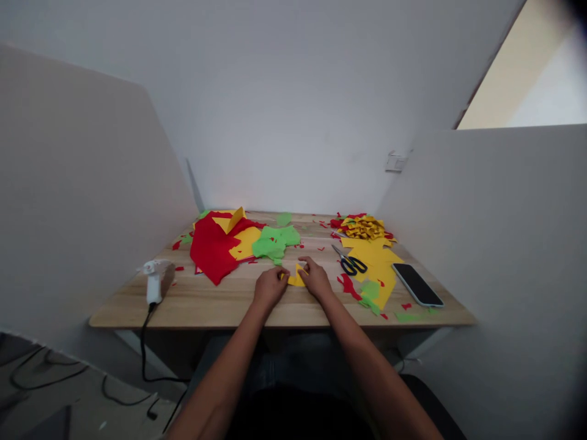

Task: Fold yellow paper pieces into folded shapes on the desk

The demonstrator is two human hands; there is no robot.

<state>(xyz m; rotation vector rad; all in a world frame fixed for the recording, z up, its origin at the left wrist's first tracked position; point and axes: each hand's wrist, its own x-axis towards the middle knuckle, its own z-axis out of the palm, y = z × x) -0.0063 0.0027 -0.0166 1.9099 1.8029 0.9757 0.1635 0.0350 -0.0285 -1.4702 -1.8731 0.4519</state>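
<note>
Nearest me, my left hand [270,287] is pinching the left end of the small yellow piece [298,278], while my right hand [316,278] is touching its right end; whether those right fingers are really gripping, I can't tell. The piece is sitting bent between my hands, over the near part of the table [206,307]. I'm judging this a shaping step, perhaps a fold, with the next move calling for a firm press at the bend without tearing it. Well left of the piece, a white glue gun [153,285] (corded, I'm noticing) is standing; well right of it, a phone [418,285] is lying. Beyond the piece and rightward, the scissors [345,261] are resting; beyond it and slightly left, green scraps [274,244] are spreading, with a red sheet [211,249] lying farther left. Farthest beyond it, rightward, a heap of crimped yellow pieces [364,228] is sitting
</note>
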